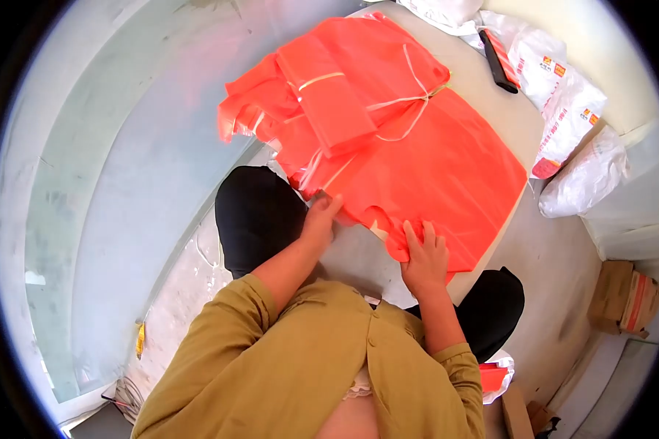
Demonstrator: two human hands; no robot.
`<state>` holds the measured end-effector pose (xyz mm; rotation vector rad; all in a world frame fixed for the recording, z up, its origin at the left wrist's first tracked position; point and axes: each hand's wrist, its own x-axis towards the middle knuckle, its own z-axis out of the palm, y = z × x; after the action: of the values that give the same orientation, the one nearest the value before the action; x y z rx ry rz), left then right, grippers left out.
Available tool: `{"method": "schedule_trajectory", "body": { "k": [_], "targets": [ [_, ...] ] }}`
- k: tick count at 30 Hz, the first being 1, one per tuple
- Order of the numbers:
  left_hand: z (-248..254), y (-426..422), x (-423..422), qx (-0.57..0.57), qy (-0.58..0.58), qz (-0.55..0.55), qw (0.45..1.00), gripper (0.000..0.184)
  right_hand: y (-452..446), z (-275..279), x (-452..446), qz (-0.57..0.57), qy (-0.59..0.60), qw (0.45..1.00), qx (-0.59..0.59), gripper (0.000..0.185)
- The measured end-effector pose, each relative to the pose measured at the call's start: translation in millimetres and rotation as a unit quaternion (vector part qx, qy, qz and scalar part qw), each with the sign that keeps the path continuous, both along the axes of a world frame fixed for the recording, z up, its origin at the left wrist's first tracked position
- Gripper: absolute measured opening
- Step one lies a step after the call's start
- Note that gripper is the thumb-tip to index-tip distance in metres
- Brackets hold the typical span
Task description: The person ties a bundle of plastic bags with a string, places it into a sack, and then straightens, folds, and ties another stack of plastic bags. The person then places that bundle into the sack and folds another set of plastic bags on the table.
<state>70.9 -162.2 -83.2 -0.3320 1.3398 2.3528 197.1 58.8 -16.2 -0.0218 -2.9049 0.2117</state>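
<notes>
A broad stack of red plastic bags [454, 175] lies spread over a pale tabletop in front of me, its near edge cut into handle shapes. My right hand [426, 257] grips the near edge at a handle loop, fingers bent over the plastic. At the stack's near left edge, my left hand [321, 221] is closed on the plastic, its fingertips partly hidden. On top of the stack rests a folded red bundle [337, 113] with a yellowish band around it. White string [416, 110] is tied loosely across the stack.
A black-handled tool [498, 62] lies at the table's far right, beside white printed bags [564, 102]. Cardboard boxes [613, 296] stand by the right wall. My knees flank the table's near end. A glass panel [132, 146] runs along the left.
</notes>
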Motion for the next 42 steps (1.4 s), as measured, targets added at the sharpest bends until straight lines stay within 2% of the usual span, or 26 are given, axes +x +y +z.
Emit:
{"method": "schedule_trajectory", "body": {
  "k": [3, 6, 12, 16, 19, 22, 28, 31, 37, 40, 42],
  "targets": [
    [-19.3, -12.7, 1.5, -0.1, -0.002, -0.065, 0.993, 0.033, 1.5, -5.8, 1.1, 0.0, 0.004, 1.0, 0.01, 0.061],
    [29.3, -15.7, 13.7, -0.178, -0.024, -0.089, 0.98, 0.03, 2.0, -7.9, 1.2, -0.002, 0.007, 1.0, 0.015, 0.062],
    [48.8, -33.0, 13.6, -0.1, -0.014, -0.081, 0.992, 0.026, 0.7, -3.2, 3.7, -0.006, 0.014, 1.0, 0.014, 0.06],
    [63.6, -32.5, 7.3, -0.07, -0.085, -0.087, 0.99, 0.03, 2.7, -3.5, 6.3, -0.006, 0.025, 1.0, 0.005, 0.059],
    [52.7, -31.2, 7.9, -0.026, -0.147, -0.187, 0.971, 0.033, 2.9, -5.3, 7.0, -0.005, 0.034, 0.999, -0.005, 0.059],
    [46.8, -23.4, 13.0, -0.052, -0.13, -0.195, 0.971, 0.035, 5.2, -6.8, 7.5, -0.008, 0.019, 1.0, -0.012, 0.056],
    [58.0, -28.5, 7.5, 0.011, -0.075, -0.152, 0.986, 0.034, 7.1, -9.5, 8.3, -0.005, 0.02, 1.0, -0.016, 0.054],
    [63.0, -33.5, 5.8, -0.054, -0.083, -0.155, 0.983, 0.033, 6.6, -5.9, 8.4, -0.007, 0.007, 1.0, -0.017, 0.054],
    [73.6, -40.9, 1.1, -0.113, -0.079, -0.129, 0.982, 0.026, 7.1, -8.7, 8.7, -0.009, 0.003, 1.0, -0.014, 0.055],
    [84.5, -40.6, -0.1, -0.185, -0.049, -0.119, 0.974, 0.025, 6.6, -9.3, 8.3, -0.008, 0.018, 1.0, -0.011, 0.055],
    [85.2, -38.8, 3.0, -0.235, 0.049, -0.108, 0.965, 0.027, 5.3, -9.8, 8.9, -0.007, 0.028, 1.0, -0.01, 0.056]
  ]
}}
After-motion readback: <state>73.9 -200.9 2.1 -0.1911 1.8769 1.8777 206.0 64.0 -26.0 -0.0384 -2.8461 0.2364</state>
